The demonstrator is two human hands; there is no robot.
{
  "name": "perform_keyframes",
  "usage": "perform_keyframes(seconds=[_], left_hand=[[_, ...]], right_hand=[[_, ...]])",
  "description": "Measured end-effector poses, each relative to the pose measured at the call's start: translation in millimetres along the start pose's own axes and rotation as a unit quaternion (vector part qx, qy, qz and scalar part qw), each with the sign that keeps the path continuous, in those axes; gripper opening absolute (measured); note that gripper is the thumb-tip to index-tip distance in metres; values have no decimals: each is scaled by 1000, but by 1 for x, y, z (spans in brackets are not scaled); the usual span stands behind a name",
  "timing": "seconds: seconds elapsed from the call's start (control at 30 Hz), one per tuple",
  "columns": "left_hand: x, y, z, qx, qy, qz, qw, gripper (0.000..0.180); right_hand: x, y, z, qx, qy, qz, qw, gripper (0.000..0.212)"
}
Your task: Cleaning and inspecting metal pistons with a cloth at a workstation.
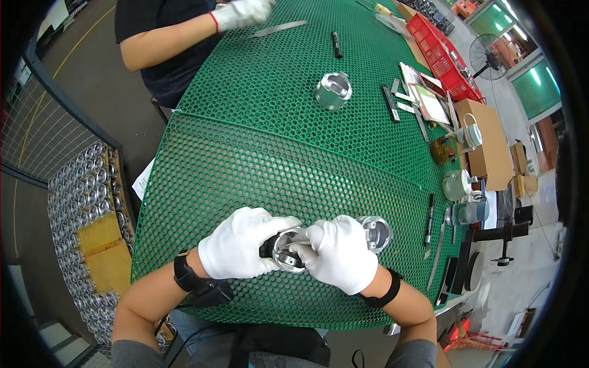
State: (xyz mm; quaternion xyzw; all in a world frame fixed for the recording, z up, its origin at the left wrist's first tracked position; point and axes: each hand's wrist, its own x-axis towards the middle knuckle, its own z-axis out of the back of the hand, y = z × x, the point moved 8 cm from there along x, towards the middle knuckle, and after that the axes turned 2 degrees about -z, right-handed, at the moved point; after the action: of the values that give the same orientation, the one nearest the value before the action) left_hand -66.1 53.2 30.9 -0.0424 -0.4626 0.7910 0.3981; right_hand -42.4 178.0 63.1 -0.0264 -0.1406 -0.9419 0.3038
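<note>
My left hand [240,244], in a white glove, is closed around the side of a shiny metal piston [287,249] just above the green mat. The piston is tilted with its hollow side toward me. My right hand [342,253], gloved too, has its fingers pinched together at the hollow; whatever they may hold is hidden. Beside the right hand a second piston [377,234] rests on the mat, partly covered by that hand. Farther off, a third piston [333,90] stands alone on the green mat [245,165].
Across the table a co-worker's gloved hand [243,13] is near a steel file-like strip [279,28]. Markers, papers, glass jars [457,185] and a red crate [438,55] line the right side. A rack of many pistons [92,184] stands at left, beyond the table edge.
</note>
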Motion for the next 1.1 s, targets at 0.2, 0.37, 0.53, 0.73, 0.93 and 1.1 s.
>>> perform_keyframes(seconds=[0.2,0.37,0.53,0.73,0.93,1.1], left_hand=[[-2,1,0,14,-8,-21,1000,67],[-2,0,-1,11,0,-25,1000,68],[-3,-1,1,29,-13,-21,999,70],[0,-1,1,-7,-30,-28,999,68],[1,-2,1,3,-18,-19,1000,67],[-1,0,-1,10,-19,-17,1000,66]], right_hand=[[9,-9,4,71,35,89,993,24],[18,-9,6,61,65,132,987,23],[14,3,7,43,43,133,989,22],[-17,8,-1,-55,-59,33,996,31],[-22,11,0,-69,-118,20,990,29],[-23,8,-1,-50,-116,4,992,27]])
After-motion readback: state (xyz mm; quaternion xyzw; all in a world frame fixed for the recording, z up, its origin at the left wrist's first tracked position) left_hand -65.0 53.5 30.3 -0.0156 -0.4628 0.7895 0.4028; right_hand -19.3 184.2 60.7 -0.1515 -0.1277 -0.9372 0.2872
